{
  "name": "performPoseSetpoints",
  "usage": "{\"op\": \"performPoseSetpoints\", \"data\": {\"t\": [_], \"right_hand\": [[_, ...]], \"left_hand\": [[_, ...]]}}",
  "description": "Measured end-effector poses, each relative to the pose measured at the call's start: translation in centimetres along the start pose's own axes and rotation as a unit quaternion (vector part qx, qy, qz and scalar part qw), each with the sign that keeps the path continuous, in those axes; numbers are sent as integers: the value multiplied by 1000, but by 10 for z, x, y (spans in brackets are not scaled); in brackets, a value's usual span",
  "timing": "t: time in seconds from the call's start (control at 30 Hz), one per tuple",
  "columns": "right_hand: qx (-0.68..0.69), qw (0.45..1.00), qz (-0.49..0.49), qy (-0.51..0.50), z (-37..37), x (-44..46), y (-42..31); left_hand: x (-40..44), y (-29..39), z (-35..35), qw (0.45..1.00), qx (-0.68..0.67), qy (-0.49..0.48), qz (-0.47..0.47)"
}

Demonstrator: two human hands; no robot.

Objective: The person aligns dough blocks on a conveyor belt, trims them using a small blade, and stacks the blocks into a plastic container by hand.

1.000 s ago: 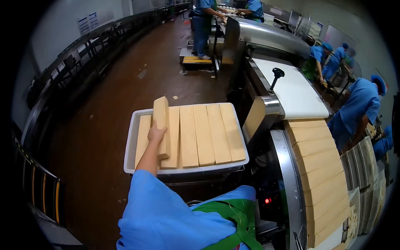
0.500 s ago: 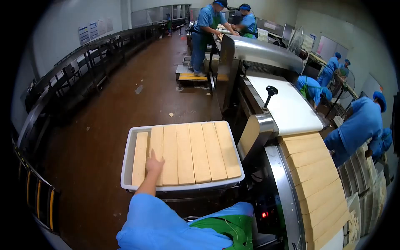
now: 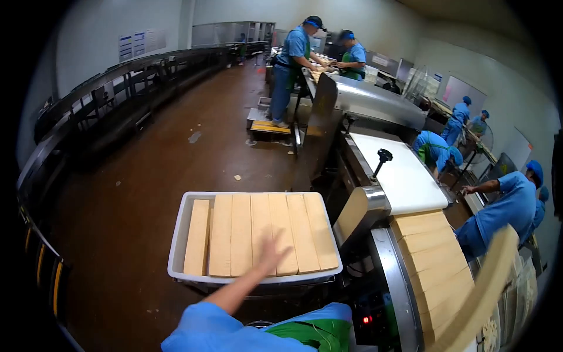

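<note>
My left hand is over the middle of a white tub, smeared by motion, with its fingers spread and nothing in them. Several long pale-yellow blocks lie side by side in the tub, the leftmost a little apart from the others. At the lower right another long pale-yellow block is raised at a slant, blurred, above a row of similar blocks on the conveyor. Whatever holds it is outside the frame. My right hand is not in view.
A steel machine with a white belt and black knob stands right of the tub. Two people work at its far end; several others are at the right. Scraps lie on the brown floor.
My left hand has moved right, from beside the leftmost blocks to over the middle ones. At the right, a long block has come up off the row. The view has tilted up slightly.
</note>
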State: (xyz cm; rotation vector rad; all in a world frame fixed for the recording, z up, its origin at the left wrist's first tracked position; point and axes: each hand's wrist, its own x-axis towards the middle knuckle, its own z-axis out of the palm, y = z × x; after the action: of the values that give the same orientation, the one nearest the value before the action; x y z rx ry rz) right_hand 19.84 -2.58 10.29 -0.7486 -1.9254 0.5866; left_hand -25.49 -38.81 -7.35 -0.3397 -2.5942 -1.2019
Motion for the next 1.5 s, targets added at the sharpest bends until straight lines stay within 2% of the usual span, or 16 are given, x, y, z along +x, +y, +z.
{"op": "performPoseSetpoints", "data": {"t": [0.03, 0.07, 0.13, 0.2, 0.27, 0.3, 0.37, 0.43, 0.5, 0.53, 0.6, 0.77, 0.83, 1.23, 1.3, 1.5], "right_hand": [[39, 999, -24, -26, 12, -1, -20], [79, 994, -54, -62, 30, -2, -41], [160, 965, -110, -175, 77, -8, -73], [319, 879, -128, -330, 139, -12, -98], [198, 904, -166, -340, 161, -20, -112], [287, 882, -68, -367, 166, -24, -104], [355, 860, 43, -364, 175, -27, -93], [270, 886, 17, -377, 178, -36, -50], [240, 884, 115, -384, 173, -60, -2], [234, 876, 186, -378, 168, -75, 18], [223, 865, 226, -388, 158, -90, 41], [271, 815, 389, -333, 150, -128, 88], [289, 822, 397, -288, 169, -143, 122], [233, 832, 470, -178, 209, -142, 143], [258, 816, 501, -132, 214, -148, 166], [313, 764, 564, -18, 232, -145, 177]], "left_hand": [[4, 39, 31, 941, -329, -55, 53], [-4, 93, 50, 761, -625, -169, -30], [-32, 189, 53, 591, -736, -322, 73], [-61, 255, 31, 632, -724, -273, 48], [-54, 245, 2, 649, -691, -292, -123], [-43, 224, 3, 581, -754, -256, -172], [-12, 170, -26, 639, -721, -176, -202], [26, 99, -69, 808, -560, -43, -178], [60, 19, -123, 890, -416, 23, -188], [63, -7, -142, 902, -393, 166, -63], [62, -62, -202, 955, -207, 148, -153], [9, -221, -197, 875, 269, 116, -385], [-14, -227, -154, 864, 402, 50, -300], [-4, -174, -92, 845, 446, 0, -296], [4, -148, -63, 895, 437, -34, -82], [55, -75, 45, 926, 347, -118, 87]]}}
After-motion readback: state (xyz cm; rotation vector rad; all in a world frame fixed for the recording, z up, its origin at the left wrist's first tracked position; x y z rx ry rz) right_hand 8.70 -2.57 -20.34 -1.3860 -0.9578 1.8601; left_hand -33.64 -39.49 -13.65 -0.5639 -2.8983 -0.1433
